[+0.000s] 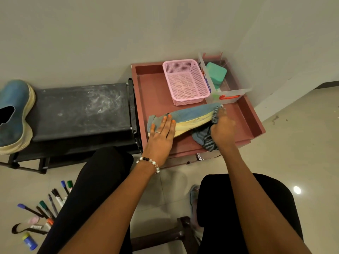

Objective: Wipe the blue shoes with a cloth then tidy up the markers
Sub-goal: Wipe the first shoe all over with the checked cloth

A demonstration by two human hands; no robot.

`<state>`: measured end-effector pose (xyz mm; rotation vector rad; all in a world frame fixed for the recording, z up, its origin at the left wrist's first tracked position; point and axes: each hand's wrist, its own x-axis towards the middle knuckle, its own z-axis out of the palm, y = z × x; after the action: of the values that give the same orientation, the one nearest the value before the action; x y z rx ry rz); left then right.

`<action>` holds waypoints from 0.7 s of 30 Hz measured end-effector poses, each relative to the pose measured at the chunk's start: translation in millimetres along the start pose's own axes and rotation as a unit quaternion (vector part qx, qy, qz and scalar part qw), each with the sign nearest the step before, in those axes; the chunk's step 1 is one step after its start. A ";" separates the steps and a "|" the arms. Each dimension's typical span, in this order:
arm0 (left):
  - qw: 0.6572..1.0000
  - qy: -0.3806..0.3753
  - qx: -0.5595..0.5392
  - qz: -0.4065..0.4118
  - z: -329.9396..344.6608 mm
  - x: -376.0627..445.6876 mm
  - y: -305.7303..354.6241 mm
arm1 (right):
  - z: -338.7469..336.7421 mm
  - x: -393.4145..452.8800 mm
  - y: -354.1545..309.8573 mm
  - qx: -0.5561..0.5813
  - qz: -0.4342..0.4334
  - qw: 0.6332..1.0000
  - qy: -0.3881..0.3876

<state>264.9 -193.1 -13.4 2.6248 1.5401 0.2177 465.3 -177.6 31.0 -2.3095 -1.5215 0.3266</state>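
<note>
Rack (80, 109), black and dusty, is sitting against the wall at left, touching the red tray's (152, 99) left wall. 1 blue shoe (13, 114) with a cream sole is lying on its side at the rack's left end, partly cut off by the frame edge.

Tray is sitting in the corner on a low unit. Pink basket (185, 81) is standing at the tray's back, a clear bin (229, 92) just beside it on the right, holding a green box (215, 73).

Shoe 2 (190, 114) is lying on its side across the tray's front half, sole facing the person, toe pointing right toward the bin.

Left hand (161, 136) is pressing flat on the heel end of shoe 2, fingers straight and spread, gripping nothing; ring on 1 finger, bead bracelet (148, 163) on the wrist.

Right hand (222, 127) is curling around a striped blue cloth (205, 138), bunching it against the toe end of shoe 2. Loose cloth is hanging below the hand onto the tray floor.

Markers (45, 208) are lying scattered on the tile floor at lower left, well apart from the tray: blue, green, black and orange caps are showing, some hidden behind the person's left knee. Small blue tube (29, 241) with a yellow cap is lying near them at the frame's bottom edge.
</note>
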 end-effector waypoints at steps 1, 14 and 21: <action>1.000 -0.009 -0.008 -0.009 -1.5 1.7 0.3 | 2.5 -9.0 -10.5 -0.014 -0.021 1.000 -0.015; 1.000 0.021 -0.012 0.018 11.2 4.6 -8.4 | 4.1 29.5 -2.3 -0.092 -0.034 0.995 -0.004; 0.998 0.041 -0.009 0.038 10.1 -7.0 4.1 | -9.0 28.6 16.7 -0.043 0.013 0.999 -0.024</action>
<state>266.8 -201.3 -23.2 2.6955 1.4546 0.3475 494.0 -158.8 32.4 -2.4069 -1.5573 0.3319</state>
